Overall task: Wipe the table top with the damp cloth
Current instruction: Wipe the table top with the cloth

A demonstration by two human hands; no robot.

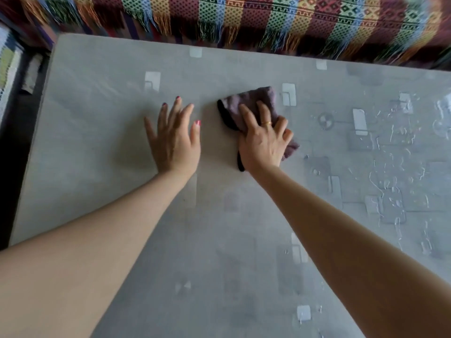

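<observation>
Mauve cloth point(246, 103) with black edging, crumpled, flat on the grey patterned surface point(97, 142), centre, slightly far and right, water streaks and droplets on the surface's right side

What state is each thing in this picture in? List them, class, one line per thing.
Left hand: flat on the table, fingers spread, holding nothing.
Right hand: pressing the cloth down.
Cloth: crumpled, lying on the table under the right hand.
Table top: streaked with wet marks on the right side.
</observation>
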